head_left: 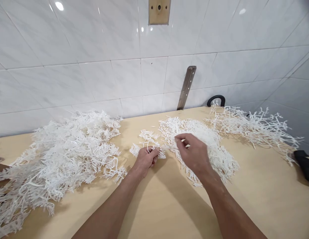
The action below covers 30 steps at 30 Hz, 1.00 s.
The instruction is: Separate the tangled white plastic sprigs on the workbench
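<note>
My left hand (147, 156) pinches a white branching plastic sprig (148, 136) just above the table. The sprig's thin forked tips fan out past my fingers. My right hand (193, 152) is closed, thumb against fingers, over the near-left side of a middle pile of white plastic pieces (201, 129). Small white bits show between its fingers; their full shape is hidden. To the left spreads a larger heap of white branching sprigs (79, 149).
Longer white bare-looking branches (251, 124) lie at the right rear of the wooden table (159, 205). A slotted metal strip (186, 88) leans on the tiled wall. Behind is a black curved handle (216, 98); a black object (305, 164) sits at the right edge.
</note>
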Motion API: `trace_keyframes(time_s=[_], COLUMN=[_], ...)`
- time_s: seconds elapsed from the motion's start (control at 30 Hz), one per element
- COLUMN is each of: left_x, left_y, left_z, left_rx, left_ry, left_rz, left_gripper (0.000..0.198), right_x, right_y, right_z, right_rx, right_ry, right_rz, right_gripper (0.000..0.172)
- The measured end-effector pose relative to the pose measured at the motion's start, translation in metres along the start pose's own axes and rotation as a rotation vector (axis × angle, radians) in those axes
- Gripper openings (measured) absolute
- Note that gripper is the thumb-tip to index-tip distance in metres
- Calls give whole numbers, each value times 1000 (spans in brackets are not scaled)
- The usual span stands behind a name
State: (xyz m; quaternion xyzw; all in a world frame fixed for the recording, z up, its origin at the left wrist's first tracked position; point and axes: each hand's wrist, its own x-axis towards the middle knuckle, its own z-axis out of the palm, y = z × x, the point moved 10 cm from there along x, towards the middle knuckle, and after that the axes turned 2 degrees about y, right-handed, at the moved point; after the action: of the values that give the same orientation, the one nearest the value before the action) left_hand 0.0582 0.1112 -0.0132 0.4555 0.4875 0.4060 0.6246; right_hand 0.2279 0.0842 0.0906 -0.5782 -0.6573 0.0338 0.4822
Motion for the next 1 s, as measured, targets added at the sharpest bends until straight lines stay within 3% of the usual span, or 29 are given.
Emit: trace_keyframes(time_s=[0.1,0.23,0.53,1.0], left_x=[0,-1,-1,-1], left_y=[1,2,3,1], left_z=[-4,-2,-1,3], left_rx=[15,3,-11,80], left_ry=[53,40,35,-18], left_rz=[9,14,27,32], left_gripper=[42,40,42,42], right_x=[-11,-17,-20,-20], right_y=[-16,-13,-10,-7], right_z=[36,53,61,62], right_rx=[62,13,8,-12], right_ry=[-222,-288,-374,-357], right_rz=[-54,-42,-26,-12], right_gripper=[15,16,19,15])
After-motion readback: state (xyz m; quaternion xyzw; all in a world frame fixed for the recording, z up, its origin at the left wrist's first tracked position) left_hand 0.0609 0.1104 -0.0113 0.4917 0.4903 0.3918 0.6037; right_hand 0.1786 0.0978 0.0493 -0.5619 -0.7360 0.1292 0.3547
